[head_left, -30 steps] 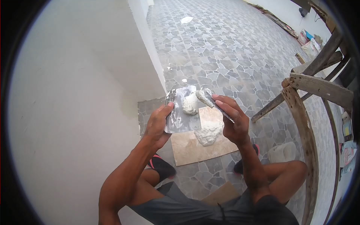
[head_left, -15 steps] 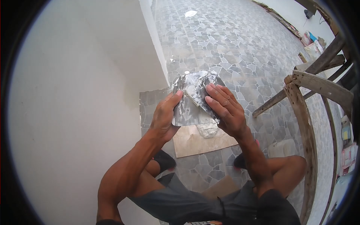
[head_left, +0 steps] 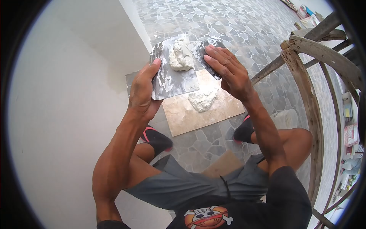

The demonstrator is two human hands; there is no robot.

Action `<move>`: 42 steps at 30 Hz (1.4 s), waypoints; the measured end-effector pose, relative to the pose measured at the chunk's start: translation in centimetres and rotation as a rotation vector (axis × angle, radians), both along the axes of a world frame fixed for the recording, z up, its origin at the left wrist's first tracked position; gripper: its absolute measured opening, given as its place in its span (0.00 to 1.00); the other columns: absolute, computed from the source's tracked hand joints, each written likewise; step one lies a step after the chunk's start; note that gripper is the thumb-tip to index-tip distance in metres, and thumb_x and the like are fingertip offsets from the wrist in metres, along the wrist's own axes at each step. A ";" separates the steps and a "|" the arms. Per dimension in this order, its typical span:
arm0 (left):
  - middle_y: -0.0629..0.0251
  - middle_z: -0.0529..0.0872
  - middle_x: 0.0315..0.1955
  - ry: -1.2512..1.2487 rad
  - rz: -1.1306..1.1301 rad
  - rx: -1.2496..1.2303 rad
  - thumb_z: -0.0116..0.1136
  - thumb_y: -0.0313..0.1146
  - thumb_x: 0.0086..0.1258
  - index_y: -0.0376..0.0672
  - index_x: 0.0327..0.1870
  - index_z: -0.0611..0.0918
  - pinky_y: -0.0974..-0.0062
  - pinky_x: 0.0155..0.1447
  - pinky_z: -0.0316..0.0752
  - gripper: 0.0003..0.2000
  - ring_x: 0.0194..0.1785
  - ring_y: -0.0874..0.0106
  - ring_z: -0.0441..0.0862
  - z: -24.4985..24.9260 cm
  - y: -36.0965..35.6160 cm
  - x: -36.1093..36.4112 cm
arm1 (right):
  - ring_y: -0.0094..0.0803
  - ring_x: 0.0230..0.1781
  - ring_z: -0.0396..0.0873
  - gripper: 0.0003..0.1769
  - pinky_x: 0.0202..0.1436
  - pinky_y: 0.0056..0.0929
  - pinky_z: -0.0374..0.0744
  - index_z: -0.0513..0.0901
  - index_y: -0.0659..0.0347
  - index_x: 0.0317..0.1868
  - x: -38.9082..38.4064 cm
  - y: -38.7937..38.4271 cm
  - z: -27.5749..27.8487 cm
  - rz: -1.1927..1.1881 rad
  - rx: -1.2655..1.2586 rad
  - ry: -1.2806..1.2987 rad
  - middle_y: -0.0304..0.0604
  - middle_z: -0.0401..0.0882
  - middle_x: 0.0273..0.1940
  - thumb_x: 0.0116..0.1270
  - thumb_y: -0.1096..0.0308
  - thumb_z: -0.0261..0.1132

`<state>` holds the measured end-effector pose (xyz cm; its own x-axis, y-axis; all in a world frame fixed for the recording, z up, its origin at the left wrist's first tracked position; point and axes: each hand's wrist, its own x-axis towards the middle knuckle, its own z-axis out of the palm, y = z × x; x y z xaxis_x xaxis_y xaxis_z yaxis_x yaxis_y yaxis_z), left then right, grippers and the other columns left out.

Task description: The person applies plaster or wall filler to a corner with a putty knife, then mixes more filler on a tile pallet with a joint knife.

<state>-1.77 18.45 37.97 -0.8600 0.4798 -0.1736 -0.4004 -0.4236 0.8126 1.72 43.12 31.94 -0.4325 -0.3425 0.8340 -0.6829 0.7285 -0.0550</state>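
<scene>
My left hand (head_left: 143,86) grips a flat grey plastering plate (head_left: 164,82) by its left edge, thumb on top and the other fingers beneath. A thick lump of white putty (head_left: 181,55) sits on the plate's upper right part. In my right hand (head_left: 230,70) is a smaller dark putty scraper (head_left: 204,49), with my fingers laid along its face and white smears near its edge. The scraper is just right of the plate. Below both, a beige tile (head_left: 183,118) on the floor carries another heap of putty (head_left: 203,100).
A white wall (head_left: 68,114) rises close on my left. Wooden scaffold legs (head_left: 305,87) stand on the right, near a pale container (head_left: 286,119). Stone-patterned tile floor (head_left: 244,23) stretches ahead. A brown board (head_left: 223,164) lies between my legs.
The scraper has come off the plate and moved right, apart from it. The putty lump now shows whole on the plate. Both hands are higher in view, and more of the tile shows.
</scene>
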 end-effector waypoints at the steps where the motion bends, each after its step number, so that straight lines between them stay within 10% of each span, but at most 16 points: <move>1: 0.51 0.81 0.56 -0.010 -0.004 -0.005 0.47 0.38 0.80 0.29 0.65 0.69 0.67 0.62 0.81 0.22 0.56 0.66 0.84 -0.1 -0.1 -0.1 | 0.43 0.65 0.77 0.28 0.70 0.45 0.75 0.78 0.58 0.62 0.2 0.4 0.0 -0.020 0.036 -0.014 0.47 0.79 0.63 0.62 0.86 0.61; 4: 0.52 0.79 0.60 -0.013 -0.013 -0.014 0.44 0.37 0.81 0.31 0.69 0.66 0.64 0.66 0.77 0.22 0.60 0.65 0.82 -0.4 -0.5 -0.4 | 0.43 0.62 0.80 0.24 0.63 0.41 0.80 0.78 0.60 0.61 0.4 1.8 -0.1 -0.048 0.109 -0.045 0.47 0.81 0.61 0.67 0.86 0.58; 8: 0.51 0.79 0.60 0.028 -0.028 -0.012 0.41 0.38 0.82 0.31 0.70 0.65 0.63 0.66 0.78 0.23 0.60 0.64 0.82 -0.1 -0.8 -0.6 | 0.30 0.42 0.85 0.16 0.48 0.25 0.83 0.81 0.60 0.57 2.3 0.9 0.1 -0.177 -0.459 -0.476 0.43 0.87 0.46 0.70 0.78 0.62; 15: 0.53 0.81 0.55 0.023 -0.101 0.007 0.39 0.38 0.83 0.32 0.67 0.67 0.65 0.62 0.82 0.21 0.55 0.66 0.84 -0.8 -0.6 -1.2 | 0.18 0.37 0.82 0.16 0.40 0.19 0.81 0.81 0.67 0.55 1.9 0.6 4.7 0.280 -1.304 -0.841 0.37 0.86 0.41 0.76 0.64 0.62; 42: 0.58 0.82 0.49 -0.024 -0.124 -0.029 0.45 0.37 0.81 0.33 0.63 0.70 0.71 0.55 0.84 0.19 0.49 0.72 0.85 -3.0 -0.1 -0.8 | 0.13 0.31 0.76 0.22 0.35 0.15 0.75 0.80 0.66 0.54 1.7 0.7 -3.7 0.272 -1.142 -1.292 0.32 0.81 0.37 0.75 0.54 0.63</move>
